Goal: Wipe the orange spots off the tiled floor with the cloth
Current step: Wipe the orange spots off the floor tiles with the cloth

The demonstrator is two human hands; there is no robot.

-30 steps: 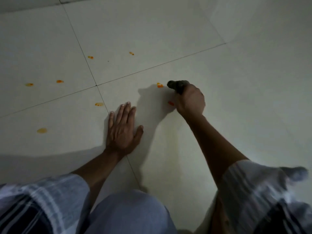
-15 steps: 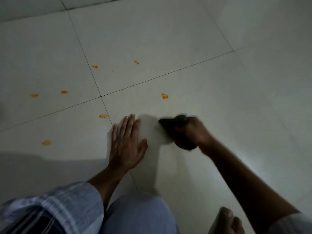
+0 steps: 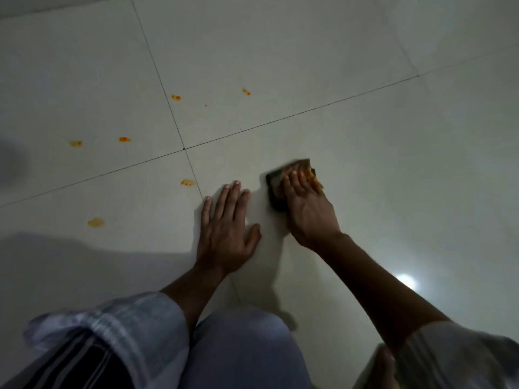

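My right hand (image 3: 307, 211) presses a dark cloth (image 3: 276, 189) flat on the pale tiled floor (image 3: 365, 164), its fingers spread on top of it. Orange smears show on the cloth near my fingertips. My left hand (image 3: 227, 228) lies flat on the floor just left of the cloth, fingers apart, holding nothing. Several orange spots remain on the tiles to the left and beyond: one near the grout line (image 3: 187, 182), a paler one (image 3: 96, 222), two at the left (image 3: 124, 139) (image 3: 75, 143), and two farther off (image 3: 176, 97) (image 3: 246, 91).
Dark grout lines cross at a junction (image 3: 184, 149) above my left hand. My knee in grey trousers (image 3: 241, 352) and striped sleeves fill the bottom edge. A light reflection (image 3: 405, 280) glares on the tile at the right.
My right hand swept the cloth toward me and back out over the tile by my left hand. The two orange spots there no longer show. My left hand stayed planted.
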